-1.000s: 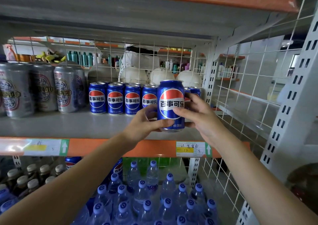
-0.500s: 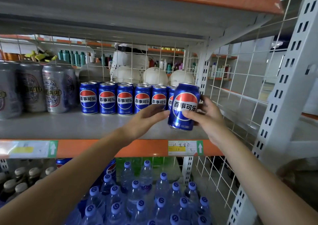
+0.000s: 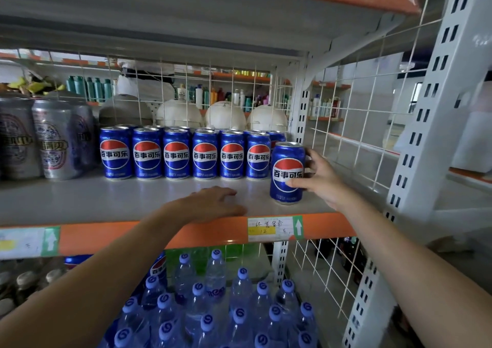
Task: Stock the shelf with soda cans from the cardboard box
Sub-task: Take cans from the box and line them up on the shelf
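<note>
Since half a second ago the blue aluminium soda can (image 3: 287, 172) has come down upright onto the grey metal shelf (image 3: 106, 201), just right of the front row of blue cans (image 3: 183, 155). Right hand (image 3: 323, 178) wraps it; left hand (image 3: 210, 205), released, rests flat, fingers relaxed, above the orange shelf edge (image 3: 159, 234).

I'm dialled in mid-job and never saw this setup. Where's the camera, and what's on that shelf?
No machine here: a person works with bare hands, and the one camera sits on their head, looking forward and down. The right hand grips a blue soda can, upright on the grey shelf, just in front of the right end of a row of matching cans. The left hand rests flat near the shelf's front edge, holding nothing. Silver cans stand to the left; water bottles fill the level below.
</note>
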